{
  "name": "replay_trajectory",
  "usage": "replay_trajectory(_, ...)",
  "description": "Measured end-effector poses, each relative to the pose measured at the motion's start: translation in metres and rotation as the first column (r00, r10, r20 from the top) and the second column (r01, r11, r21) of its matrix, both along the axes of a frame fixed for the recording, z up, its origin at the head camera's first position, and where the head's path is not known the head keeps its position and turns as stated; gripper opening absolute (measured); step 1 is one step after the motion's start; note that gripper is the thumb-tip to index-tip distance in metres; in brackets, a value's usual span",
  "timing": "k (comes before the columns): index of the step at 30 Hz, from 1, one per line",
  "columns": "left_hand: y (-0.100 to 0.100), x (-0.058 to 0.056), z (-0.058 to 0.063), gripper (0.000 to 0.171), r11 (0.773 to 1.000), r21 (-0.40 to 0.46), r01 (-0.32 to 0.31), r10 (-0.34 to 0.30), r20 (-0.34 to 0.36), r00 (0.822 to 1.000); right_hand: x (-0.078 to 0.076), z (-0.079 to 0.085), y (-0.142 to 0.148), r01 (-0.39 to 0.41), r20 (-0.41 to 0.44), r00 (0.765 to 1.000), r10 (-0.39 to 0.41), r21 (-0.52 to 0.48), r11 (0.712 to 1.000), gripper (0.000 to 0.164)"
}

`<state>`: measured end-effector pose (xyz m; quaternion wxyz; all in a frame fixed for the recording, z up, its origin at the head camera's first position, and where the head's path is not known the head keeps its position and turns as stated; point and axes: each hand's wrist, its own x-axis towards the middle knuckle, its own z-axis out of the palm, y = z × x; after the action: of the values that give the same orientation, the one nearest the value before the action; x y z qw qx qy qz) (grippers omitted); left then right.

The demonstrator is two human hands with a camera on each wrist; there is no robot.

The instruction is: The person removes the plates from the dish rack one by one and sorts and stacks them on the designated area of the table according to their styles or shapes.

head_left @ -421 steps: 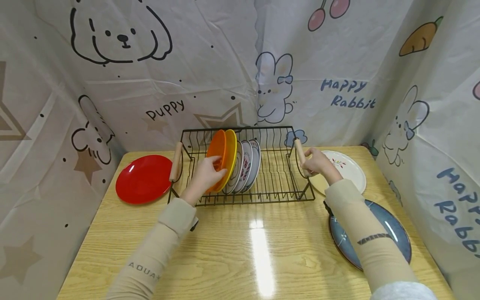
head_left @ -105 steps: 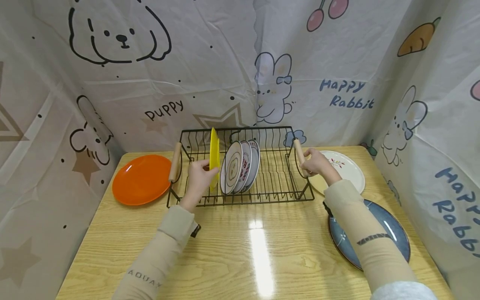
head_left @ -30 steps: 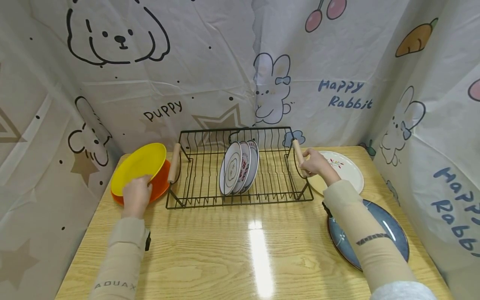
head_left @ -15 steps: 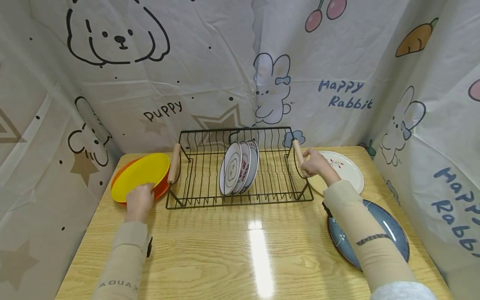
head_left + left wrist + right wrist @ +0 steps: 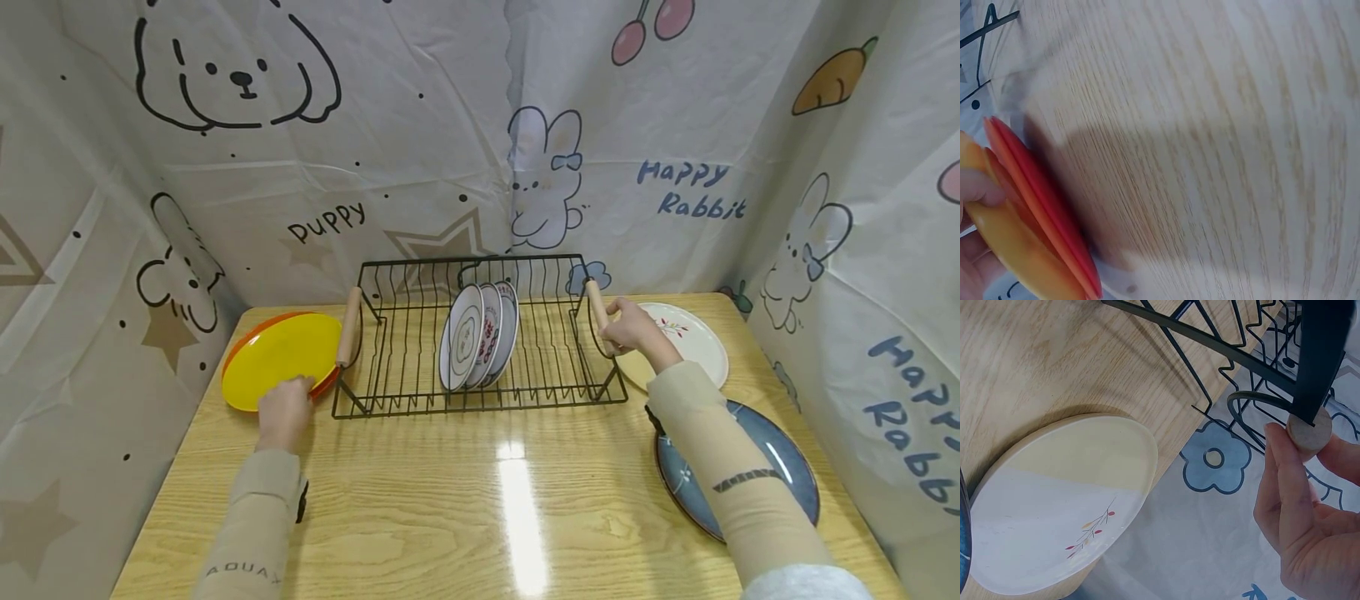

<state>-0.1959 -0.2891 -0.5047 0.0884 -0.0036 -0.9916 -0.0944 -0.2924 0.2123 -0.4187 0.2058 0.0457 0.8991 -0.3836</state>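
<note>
My left hand (image 5: pixel 285 410) pinches the near right rim of a yellow plate (image 5: pixel 281 358), which lies at the left over an orange plate. In the left wrist view, the orange plate (image 5: pixel 1038 209) and a red plate (image 5: pixel 1060 200) are stacked beneath the yellow one. At the rack's right end my right hand (image 5: pixel 633 327) grips the wooden handle (image 5: pixel 1310 434) between thumb and fingers. The black wire dish rack (image 5: pixel 540 407) holds several patterned white plates (image 5: pixel 463 342), upright and leaning near its middle.
Right of the rack lies a cream-and-white oval plate (image 5: pixel 1072 500) with a sprig design. A blue plate (image 5: pixel 693 492) lies partly under my right forearm. Printed cloth (image 5: pixel 427 150) encloses the wooden table (image 5: pixel 420 500) at the back and sides.
The orange plate, then the yellow one, left the rack for the stack over the red plate. In the last second my left hand lowered the yellow plate. My right hand stayed on the handle.
</note>
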Motion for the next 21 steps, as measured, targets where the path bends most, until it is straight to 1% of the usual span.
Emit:
replay_trajectory(6,-0.0009,-0.0025,-0.0021,0.026,1.000,-0.005,0.002,-0.001,0.087,0.996,0.0008,-0.0006,0.0014,0.002,0.000,1.000,-0.002,-0.003,1.000,0.045)
replay_trajectory(11,0.0008,-0.0045,0.0004,0.028,1.000,-0.001,0.015,-0.015,0.141,0.990,0.0011,-0.0005,0.0010,0.005,0.002,1.000,-0.005,-0.011,1.000,0.044)
replay_trajectory(17,0.0007,-0.0065,-0.0023,0.025,1.000,0.014,0.025,-0.027,0.166,0.986,0.0004,-0.0005,0.0013,0.005,0.004,1.000,-0.005,-0.016,1.000,0.045)
replay_trajectory(18,0.0004,-0.0075,-0.0044,0.025,1.000,0.010,0.025,-0.026,0.156,0.987,0.0003,-0.0003,0.0013,0.005,0.004,1.000,-0.005,-0.016,1.000,0.045)
replay_trajectory(21,0.0006,-0.0095,-0.0075,0.027,1.000,0.015,0.019,-0.022,0.172,0.985,0.0003,-0.0002,0.0013,0.005,0.002,1.000,-0.005,-0.015,1.000,0.045)
